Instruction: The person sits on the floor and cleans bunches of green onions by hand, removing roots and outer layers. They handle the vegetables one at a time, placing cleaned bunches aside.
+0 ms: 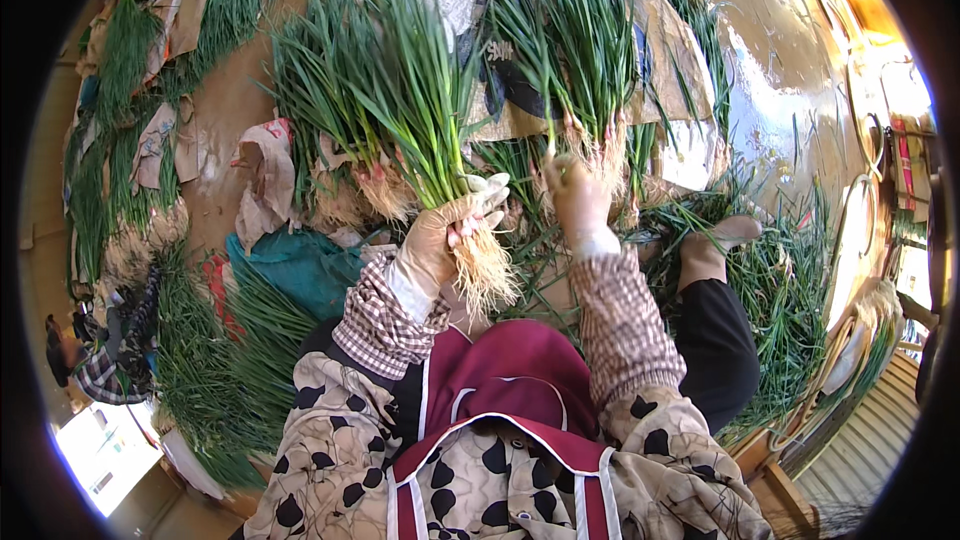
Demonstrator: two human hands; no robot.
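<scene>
My left hand [435, 240], in a pale glove, grips a bunch of green garlic [427, 105] just above its pinkish bulbs. Pale roots [484, 270] hang below the fist, and the leaves point away from me. My right hand [579, 195], gloved and blurred by motion, has its fingers closed around the base of a green garlic stalk [550, 120]. Close beyond it lies a pile of green garlic [596, 67] with roots towards me. To the left of that, another pile [330, 82] lies partly behind the held bunch.
Woven sacks [667, 52] lie under the piles. A teal sack [300, 270] and a crumpled pale sack [266, 172] are at my left. Loose leaves [787, 307] cover the floor around my foot [720, 240]. More bundles [127, 165] and another person [112, 360] are at far left.
</scene>
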